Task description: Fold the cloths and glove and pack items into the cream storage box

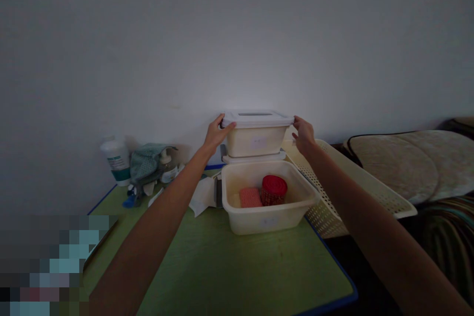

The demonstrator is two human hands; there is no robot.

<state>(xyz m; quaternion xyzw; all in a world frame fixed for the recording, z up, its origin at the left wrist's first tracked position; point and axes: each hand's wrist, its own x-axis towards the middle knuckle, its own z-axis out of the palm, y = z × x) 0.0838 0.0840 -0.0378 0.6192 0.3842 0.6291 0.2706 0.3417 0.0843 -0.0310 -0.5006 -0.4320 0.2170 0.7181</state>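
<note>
Far left on the green surface (222, 276): white bottle with green label (117, 160), upright near the wall. Next, a teal cloth (146, 158) bunched up, a blue item (129, 200) low in front, too small to name, then a pump bottle (168, 170) just right of the cloth. White paper (202, 196) lay between that clutter and the tubs.

Left hand (217, 134) had its grip around the left end of the white lid (257, 118), thumb on the front edge, fingers at the side. Lid sat level on top of the rear storage tub (255, 142), between the two hands; a pale rim showed under that tub. Open storage tub (266, 222) stood in front, below the grips, with a pink block (250, 197) and, right beside it, a red-lidded jar (274, 190) inside.

Right hand (304, 134): fingertips touched the lid's right end, thumb lower and apart; could not tell if that grip was pinching. Further right, a cream perforated basket (326, 222), then a beige cushion (411, 163) and striped fabric (450, 237).
</note>
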